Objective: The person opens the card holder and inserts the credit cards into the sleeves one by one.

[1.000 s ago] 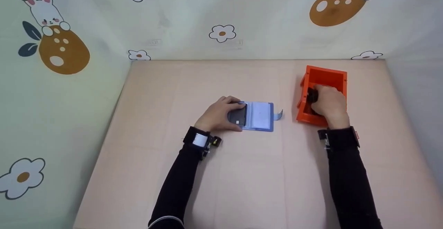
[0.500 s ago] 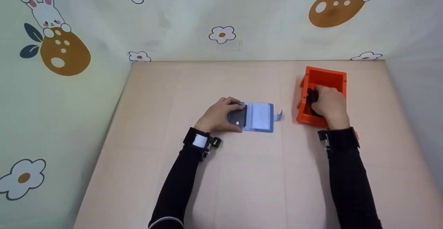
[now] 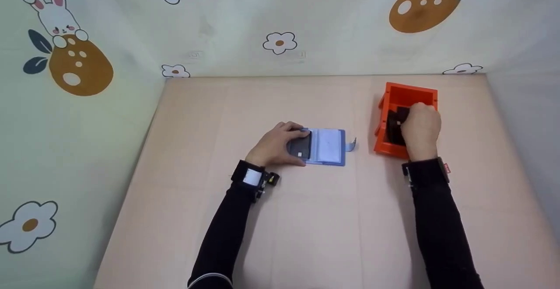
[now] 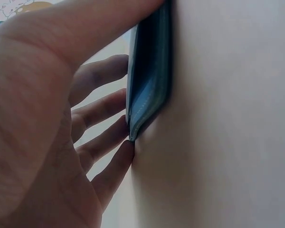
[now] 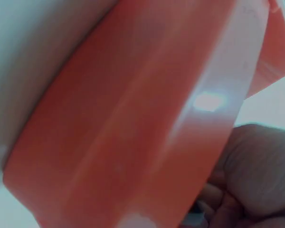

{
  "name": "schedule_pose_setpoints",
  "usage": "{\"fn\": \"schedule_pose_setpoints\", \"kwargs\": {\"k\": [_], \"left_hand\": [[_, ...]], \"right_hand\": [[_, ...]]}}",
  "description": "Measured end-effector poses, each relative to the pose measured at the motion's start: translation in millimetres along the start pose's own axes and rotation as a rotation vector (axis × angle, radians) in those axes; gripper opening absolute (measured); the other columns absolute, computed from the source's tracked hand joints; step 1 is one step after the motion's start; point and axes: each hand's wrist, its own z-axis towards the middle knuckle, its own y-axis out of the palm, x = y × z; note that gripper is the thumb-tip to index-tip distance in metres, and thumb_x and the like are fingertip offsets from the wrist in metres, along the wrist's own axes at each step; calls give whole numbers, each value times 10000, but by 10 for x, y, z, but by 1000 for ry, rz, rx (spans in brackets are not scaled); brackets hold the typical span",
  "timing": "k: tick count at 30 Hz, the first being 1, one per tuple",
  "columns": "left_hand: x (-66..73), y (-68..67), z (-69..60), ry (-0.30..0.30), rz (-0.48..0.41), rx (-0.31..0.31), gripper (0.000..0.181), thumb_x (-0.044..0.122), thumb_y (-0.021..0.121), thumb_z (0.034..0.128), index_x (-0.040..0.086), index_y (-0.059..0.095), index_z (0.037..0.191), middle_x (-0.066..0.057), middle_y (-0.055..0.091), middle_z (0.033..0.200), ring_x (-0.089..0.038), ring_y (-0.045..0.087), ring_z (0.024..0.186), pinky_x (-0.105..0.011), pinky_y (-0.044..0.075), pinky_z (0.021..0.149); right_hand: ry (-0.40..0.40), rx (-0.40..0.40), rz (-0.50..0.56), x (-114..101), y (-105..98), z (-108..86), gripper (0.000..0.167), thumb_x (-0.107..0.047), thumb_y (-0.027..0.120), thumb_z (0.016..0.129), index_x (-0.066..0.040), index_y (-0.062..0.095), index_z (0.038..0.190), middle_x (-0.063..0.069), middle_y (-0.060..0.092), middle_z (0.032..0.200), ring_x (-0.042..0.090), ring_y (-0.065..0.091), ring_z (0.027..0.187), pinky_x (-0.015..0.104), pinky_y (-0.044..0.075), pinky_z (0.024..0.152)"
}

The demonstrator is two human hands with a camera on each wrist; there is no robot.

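Observation:
On the table lies an opened blue card holder (image 3: 329,146) with clear sleeves and a short strap on its right edge. My left hand (image 3: 272,145) grips its left side, thumb at the near edge and fingers at the far edge. A black card (image 3: 300,148) with a small white square sits in the left pocket, partly under the hand. My right hand (image 3: 421,127) is inside an orange bin (image 3: 390,150), fingers curled, with a black card (image 3: 403,113) at them. More dark cards (image 3: 394,132) lie in the bin beside it. The fingertips are largely hidden by the hand and bin wall.
The bin stands at the table's back right, right of the card holder. A pale patterned curtain (image 3: 227,26) rises along the table's back edge (image 3: 280,76) and at both sides. In the right wrist view, the bin's outer wall (image 5: 133,118) fills most of the picture.
My right hand has shifted slightly right and back inside the bin, with its fist more upright, uncovering more of the dark cards. My left hand and the card holder stay in place.

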Motion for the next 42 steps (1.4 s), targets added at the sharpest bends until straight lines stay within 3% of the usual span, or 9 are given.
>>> {"fn": "schedule_pose_setpoints", "kwargs": {"k": [8, 11, 16, 19, 25, 29, 33, 37, 42], "left_hand": [[4, -25, -3, 17, -8, -5, 865, 527, 911, 730, 243, 591, 1482, 20, 508, 1530, -203, 452, 1377, -390, 421, 1162], [-1, -16, -4, 8, -7, -8, 868, 534, 907, 733, 252, 584, 1488, 28, 506, 1530, -196, 450, 1373, -381, 419, 1160], [5, -6, -10, -4, -12, -6, 872, 529, 914, 724, 256, 587, 1485, 31, 512, 1523, -194, 451, 1375, -382, 418, 1162], [6, 0, -14, -17, -11, -9, 875, 527, 919, 718, 261, 588, 1484, 37, 509, 1525, -188, 447, 1383, -385, 415, 1168], [2, 0, -9, -9, -14, 1, 877, 512, 929, 710, 254, 594, 1478, 35, 514, 1524, -187, 449, 1383, -385, 412, 1171], [-5, 0, -9, -5, -17, 4, 878, 509, 932, 706, 247, 598, 1475, 34, 515, 1522, -185, 447, 1385, -378, 409, 1173], [-19, 7, -4, 5, -15, 6, 872, 522, 924, 710, 248, 602, 1472, 33, 512, 1523, -185, 449, 1379, -373, 411, 1168], [-24, 5, -4, 20, -17, 13, 865, 529, 920, 712, 241, 608, 1466, 24, 515, 1520, -194, 456, 1367, -374, 414, 1163], [-12, 2, -2, 13, -12, 13, 868, 526, 921, 712, 241, 605, 1469, 26, 512, 1524, -193, 456, 1368, -375, 411, 1167]], "right_hand": [[23, 117, 17, -8, 2, 14, 229, 22, 549, 881, 56, 627, 669, 148, 502, 551, 417, 570, 644, 449, 410, 584], [42, 107, 41, -25, -23, 23, 197, -22, 548, 937, 80, 639, 794, 195, 560, 647, 440, 589, 697, 476, 447, 625], [41, 117, 127, -31, -72, 51, 286, -119, 448, 1057, 122, 535, 1183, 336, 614, 1063, 550, 621, 949, 641, 522, 822], [50, 137, 214, -14, -116, 63, 312, -170, 376, 1083, 96, 463, 1220, 346, 621, 1074, 562, 631, 967, 650, 525, 816], [109, 69, 460, 69, -240, 96, 243, -245, 340, 1078, -24, 414, 1147, 306, 689, 1161, 393, 670, 984, 457, 563, 792], [119, -38, 831, 111, -292, 92, 108, -281, 392, 1107, -173, 387, 1119, 193, 674, 1134, 225, 730, 843, 273, 607, 757], [120, -119, 1187, 120, -316, 77, 189, -248, 483, 1097, -204, 468, 1281, 89, 590, 970, 163, 695, 648, 266, 621, 677], [128, -162, 1275, 117, -356, 63, 318, -362, 471, 1098, -160, 572, 1322, 5, 485, 810, 119, 487, 584, 199, 480, 544], [122, -219, 1345, 121, -386, 41, 561, -541, 301, 1099, -87, 588, 1258, -22, 385, 719, 130, 341, 555, 204, 306, 441]]}}
